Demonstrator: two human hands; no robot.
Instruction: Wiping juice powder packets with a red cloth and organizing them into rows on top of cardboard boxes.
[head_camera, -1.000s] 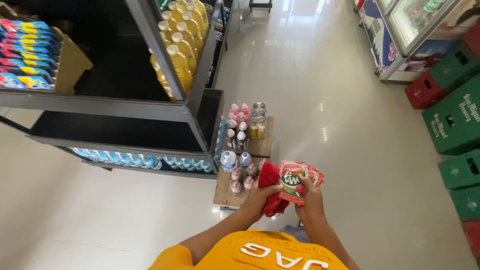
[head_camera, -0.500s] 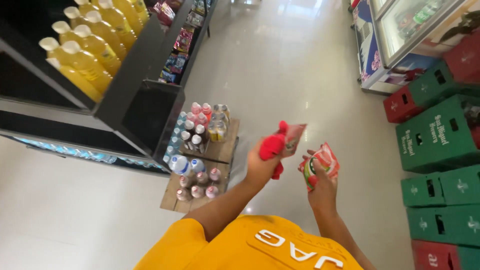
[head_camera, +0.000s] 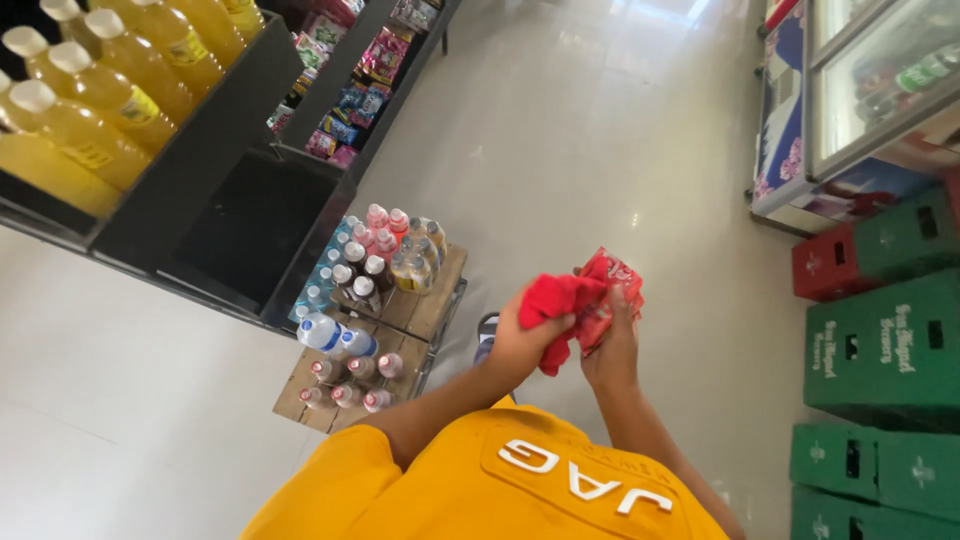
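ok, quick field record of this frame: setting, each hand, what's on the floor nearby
setting: shop aisle, pale tiled floor
left hand: gripping a red cloth, pressed against the packet
right hand: holding a red snack packet from behind
shelf, left: black rack with yellow drink bottles
floor, by rack: wooden pallet carrying small bottles
right side: green crates, one red crate, glass-door cooler
wearer: yellow shirt
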